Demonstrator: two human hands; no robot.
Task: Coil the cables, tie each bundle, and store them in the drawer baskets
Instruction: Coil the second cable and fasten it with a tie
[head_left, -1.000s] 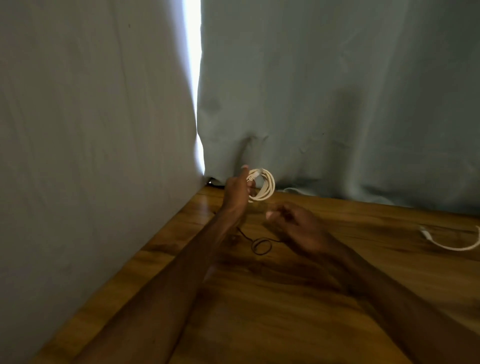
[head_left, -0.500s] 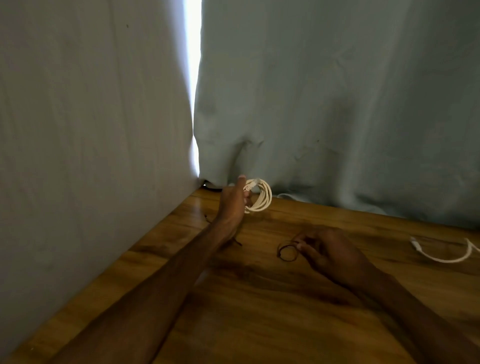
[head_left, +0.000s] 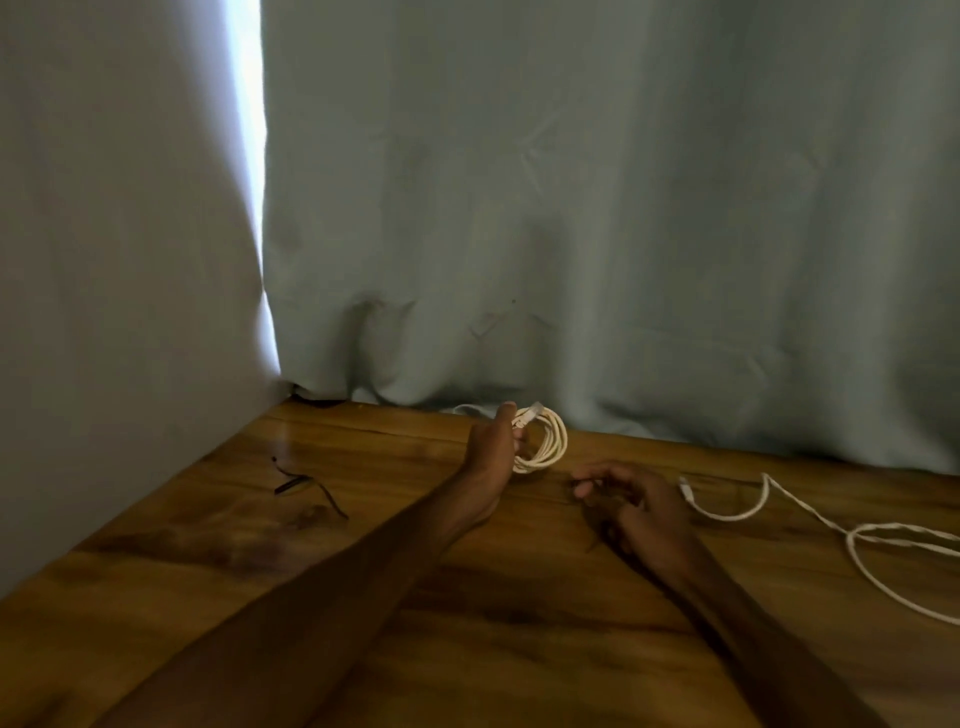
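Background: pale grey-green curtain across the whole back, its hem resting on the bench; a second cloth panel closes off the left side.
Light: bright strip of daylight in the gap where the two cloths meet, upper left. The rest of the scene is dim.
Surface: wooden bench, warm brown, strong grain, slight sheen.
Far left of bench: thin black tie lying flat and loose near the left cloth, well apart from both hands.
Left arm: bare forearm reaching forward from lower left towards the middle of the bench.
Left grip: raised just off the wood, thumb up, fingers closed round one side of the cable coil.
Cable coil: white to cream cable, several neat round turns, held upright on edge near the curtain hem. A plug end sticks out at the top by the thumb. No tie visible on it.
Right grip: low over the bench, just right of the coil and apart from it. Fingers curled, tips pointing left. Cannot tell whether it holds anything; dark shadow beneath.
Right of bench: loose white cable, uncoiled, plug end just beside the right grip, snaking off in open loops to the right edge.
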